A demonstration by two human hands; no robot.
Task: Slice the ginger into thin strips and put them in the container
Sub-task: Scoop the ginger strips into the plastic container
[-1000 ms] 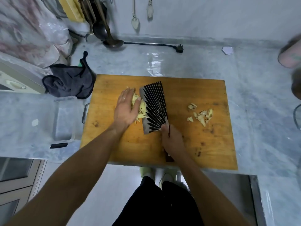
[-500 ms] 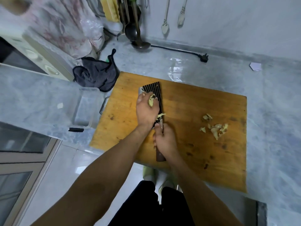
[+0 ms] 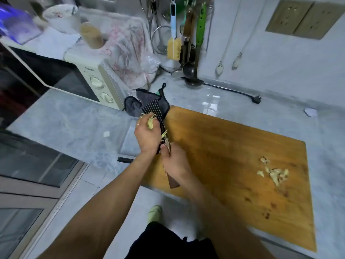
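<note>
My right hand (image 3: 174, 163) grips the wooden handle of a cleaver (image 3: 155, 111) with a dark ridged blade. The blade is lifted off the wooden cutting board (image 3: 224, 146), past its left edge. My left hand (image 3: 146, 134) presses a pile of pale ginger strips (image 3: 150, 122) against the flat of the blade, fingers curled over them. A clear plastic container (image 3: 128, 143) sits on the counter right below my left hand, partly hidden by it. Ginger scraps (image 3: 274, 172) lie on the right part of the board.
A cream microwave (image 3: 89, 79) stands at the back left, with a dark cloth (image 3: 134, 105) beside it. Ladles and utensils (image 3: 190, 58) hang on the back wall. A black plug and cord (image 3: 255, 99) lie on the grey marble counter (image 3: 65, 124) behind the board.
The cleaver carrying the ginger strips has been lifted from the board's middle and moved left over the container. My left hand stayed on the strips. The camera swung left.
</note>
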